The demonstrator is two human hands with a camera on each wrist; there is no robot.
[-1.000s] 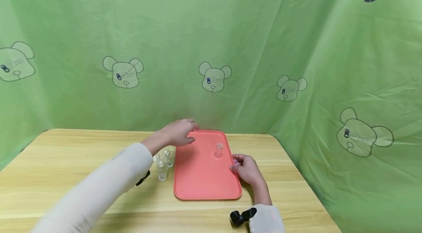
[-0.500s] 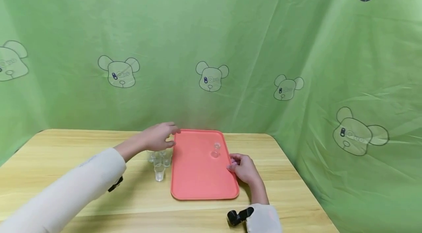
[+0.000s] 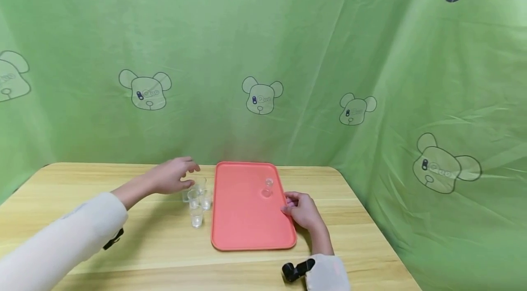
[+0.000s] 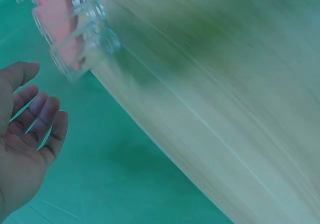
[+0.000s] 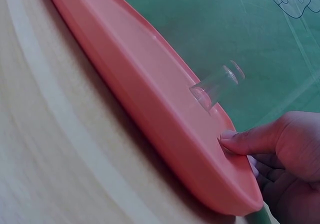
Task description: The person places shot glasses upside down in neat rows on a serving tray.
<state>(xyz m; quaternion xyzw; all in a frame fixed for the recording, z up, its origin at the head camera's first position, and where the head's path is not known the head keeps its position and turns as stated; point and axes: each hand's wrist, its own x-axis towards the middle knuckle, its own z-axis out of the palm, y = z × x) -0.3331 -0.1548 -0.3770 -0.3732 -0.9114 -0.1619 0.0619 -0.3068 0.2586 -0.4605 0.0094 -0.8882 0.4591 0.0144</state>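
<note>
My right hand (image 3: 303,211) grips the right rim of a red rectangular tray (image 3: 251,227), its thumb (image 5: 237,141) lying over the rim on the inside. A clear glass (image 5: 212,87) stands on the tray close to that hand. My left hand (image 3: 173,175) is raised over the table, left of the tray, with loosely bent fingers and nothing in them. Just to its right, several clear glasses (image 3: 196,213) cluster beside the tray's left edge. In the left wrist view the glasses (image 4: 70,59) are blurred and apart from the fingertips.
The wooden table (image 3: 156,245) runs back to a green cloth (image 3: 206,53) with bear-head prints, which also closes off the right side. A black wrist camera (image 3: 297,270) sits at my right sleeve.
My left hand has moved left from over the tray, past its left edge, to behind the group of glasses. The right hand keeps its grip on the rim.
</note>
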